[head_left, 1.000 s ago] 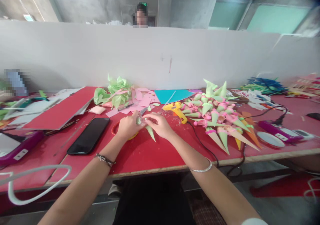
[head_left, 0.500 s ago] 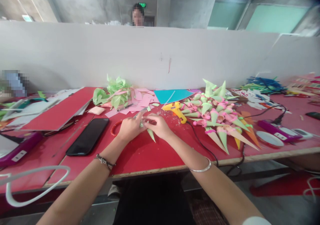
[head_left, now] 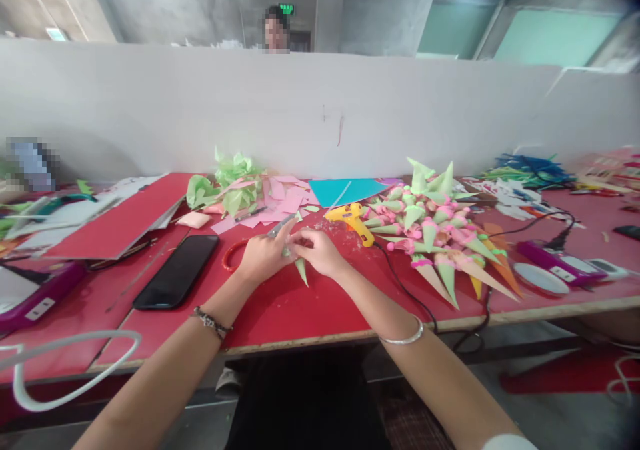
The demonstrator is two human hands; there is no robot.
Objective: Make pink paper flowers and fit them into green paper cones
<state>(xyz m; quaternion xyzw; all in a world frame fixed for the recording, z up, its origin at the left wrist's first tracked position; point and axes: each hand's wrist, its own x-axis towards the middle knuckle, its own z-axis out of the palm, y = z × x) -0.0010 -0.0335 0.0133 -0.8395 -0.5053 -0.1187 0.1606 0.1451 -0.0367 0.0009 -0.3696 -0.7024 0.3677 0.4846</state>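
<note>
My left hand (head_left: 263,257) and my right hand (head_left: 320,253) meet above the red tabletop, both closed around a small light-green paper cone (head_left: 303,272). Its narrow tip points down towards me, while the fingers mostly cover its upper end. My right thumb and fingers pinch at that covered end; the left index finger sticks out forward. Beside my left hand shows the orange-red handle loop of scissors (head_left: 229,258), partly hidden by that hand. A yellow glue gun (head_left: 353,222) lies just beyond my right hand.
Finished paper cones (head_left: 433,227) in green, pink and orange are heaped on the right. A black phone (head_left: 177,272) lies to the left. Pink paper pieces (head_left: 287,202), green crumpled paper (head_left: 237,190) and a teal sheet (head_left: 333,191) line the back, below a white partition (head_left: 200,103).
The cone's tip has swung slightly, now pointing more steeply towards me. Both hands keep their grip in almost the same place.
</note>
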